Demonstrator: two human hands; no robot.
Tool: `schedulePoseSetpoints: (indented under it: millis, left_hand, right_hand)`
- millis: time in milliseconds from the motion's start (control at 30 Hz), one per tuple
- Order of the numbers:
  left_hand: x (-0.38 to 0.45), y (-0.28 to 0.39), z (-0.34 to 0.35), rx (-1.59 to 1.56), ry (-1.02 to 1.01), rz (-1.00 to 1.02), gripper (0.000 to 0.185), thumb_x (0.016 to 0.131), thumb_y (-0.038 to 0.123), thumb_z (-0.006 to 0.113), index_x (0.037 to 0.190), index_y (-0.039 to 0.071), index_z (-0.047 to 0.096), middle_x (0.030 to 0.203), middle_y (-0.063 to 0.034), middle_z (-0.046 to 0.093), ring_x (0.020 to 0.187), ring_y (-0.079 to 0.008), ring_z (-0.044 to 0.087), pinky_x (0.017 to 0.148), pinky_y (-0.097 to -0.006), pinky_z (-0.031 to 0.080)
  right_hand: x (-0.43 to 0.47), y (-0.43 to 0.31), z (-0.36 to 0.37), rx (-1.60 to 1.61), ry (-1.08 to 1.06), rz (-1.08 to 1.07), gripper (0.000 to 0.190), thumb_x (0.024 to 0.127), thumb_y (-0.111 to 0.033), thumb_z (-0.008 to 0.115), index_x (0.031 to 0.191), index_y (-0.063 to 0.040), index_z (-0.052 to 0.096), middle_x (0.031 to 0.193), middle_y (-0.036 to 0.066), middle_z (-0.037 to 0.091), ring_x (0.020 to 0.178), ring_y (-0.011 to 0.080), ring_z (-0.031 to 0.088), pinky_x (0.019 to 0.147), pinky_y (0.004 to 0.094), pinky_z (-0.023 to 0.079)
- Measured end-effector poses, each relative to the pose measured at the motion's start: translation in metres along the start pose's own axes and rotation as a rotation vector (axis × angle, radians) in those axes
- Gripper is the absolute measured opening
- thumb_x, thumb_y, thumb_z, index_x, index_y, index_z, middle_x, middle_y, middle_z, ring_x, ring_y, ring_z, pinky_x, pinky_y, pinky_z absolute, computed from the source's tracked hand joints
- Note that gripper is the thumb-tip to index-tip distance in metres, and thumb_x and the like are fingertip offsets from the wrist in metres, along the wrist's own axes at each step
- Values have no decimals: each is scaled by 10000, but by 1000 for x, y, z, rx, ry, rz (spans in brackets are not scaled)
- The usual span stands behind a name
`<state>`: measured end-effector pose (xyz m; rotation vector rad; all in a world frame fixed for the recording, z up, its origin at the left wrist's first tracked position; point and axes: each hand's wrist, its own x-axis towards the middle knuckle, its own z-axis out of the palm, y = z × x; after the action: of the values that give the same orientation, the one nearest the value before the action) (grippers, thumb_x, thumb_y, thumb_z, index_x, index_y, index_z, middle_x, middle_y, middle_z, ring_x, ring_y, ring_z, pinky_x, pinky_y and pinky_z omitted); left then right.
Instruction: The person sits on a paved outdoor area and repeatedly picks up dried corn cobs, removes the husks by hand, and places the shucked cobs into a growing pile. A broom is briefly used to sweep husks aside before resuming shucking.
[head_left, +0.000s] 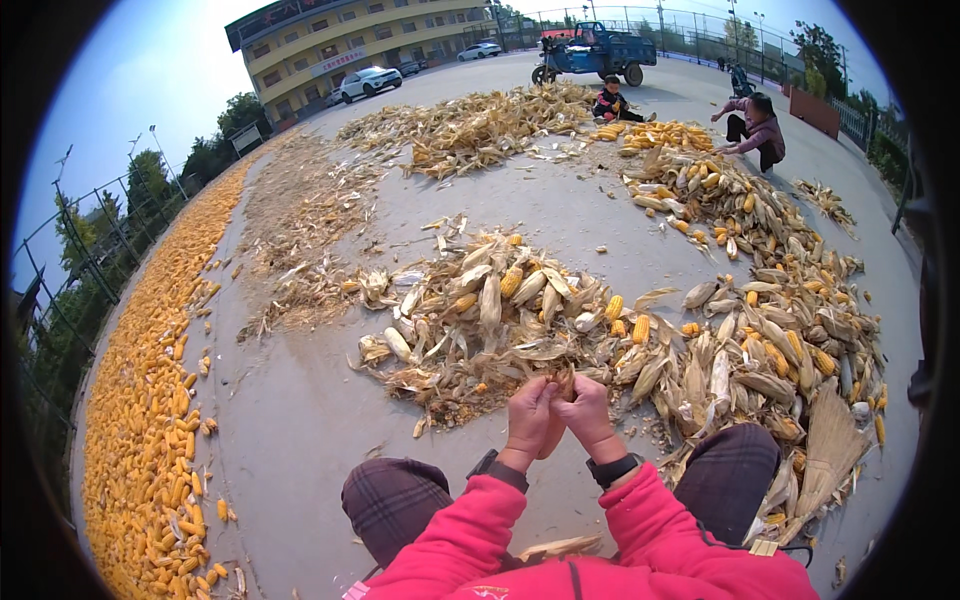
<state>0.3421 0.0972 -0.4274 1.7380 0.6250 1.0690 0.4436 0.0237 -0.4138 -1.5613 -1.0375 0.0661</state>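
Observation:
My left hand and my right hand meet in front of my knees, thumbs close together at the top. Both grip an ear of corn in its husk, whose brown, silky tip sticks up between the thumbs. Most of the ear is hidden by my fingers. Just beyond my hands lies a heap of unhusked corn, dry tan leaves mixed with some bare yellow ears. One bare yellow cob rests on its right part. A loose dry husk lies on the concrete between my legs.
A long band of husked ears runs along the left. To the right, more unhusked corn curves away, with a straw broom near my right knee. Farther off are a husk pile, a seated child, a crouching person and a blue cargo tricycle.

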Motion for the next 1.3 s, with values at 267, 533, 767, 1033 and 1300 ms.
schedulePoseSetpoints:
  millis: [267, 533, 767, 1033, 1300]
  left_hand:
    - [-4, -45, 23, -271, 225, -288, 208, 1035, 146, 614, 986, -39, 695, 871, -45, 707, 797, -100, 581, 738, -290, 507]
    - [40, -117, -31, -560, 706, -376, 233, 1085, 223, 550, 1023, 26, 657, 935, -26, 688, 789, -126, 603, 755, -288, 511]
    - [31, -121, -32, -719, 548, -418, 266, 1101, 253, 511, 968, 46, 611, 823, -79, 695, 710, -177, 650, 690, -322, 541]
    - [22, -104, -21, -459, 160, -425, 293, 1091, 283, 534, 976, 23, 604, 927, -122, 735, 807, -218, 714, 760, -341, 580]
    - [-8, -121, -39, -1091, 138, -802, 255, 1081, 265, 522, 959, 49, 579, 957, -122, 683, 845, -277, 708, 757, -435, 609]
  right_hand:
    - [-10, 28, 38, -332, -7, 155, 308, 739, -217, 770, 861, -1, 588, 805, 251, 677, 764, 457, 663, 719, 528, 543]
    - [-62, 144, -5, -593, -224, 810, 196, 736, -164, 699, 832, -3, 754, 843, 273, 723, 809, 439, 718, 754, 477, 585]
    - [-48, 127, 10, -702, -397, -23, 824, 798, -470, 799, 1441, -47, 506, 1386, 166, 616, 1335, 295, 538, 1026, 498, 467]
    - [-47, 68, 36, 101, -516, 437, 541, 623, -208, 839, 1106, -56, 648, 892, 141, 719, 830, 316, 706, 737, 410, 552]
    - [-42, 57, 21, 28, -512, 127, 403, 704, -149, 814, 1049, -60, 626, 928, 147, 690, 863, 332, 675, 779, 400, 541]
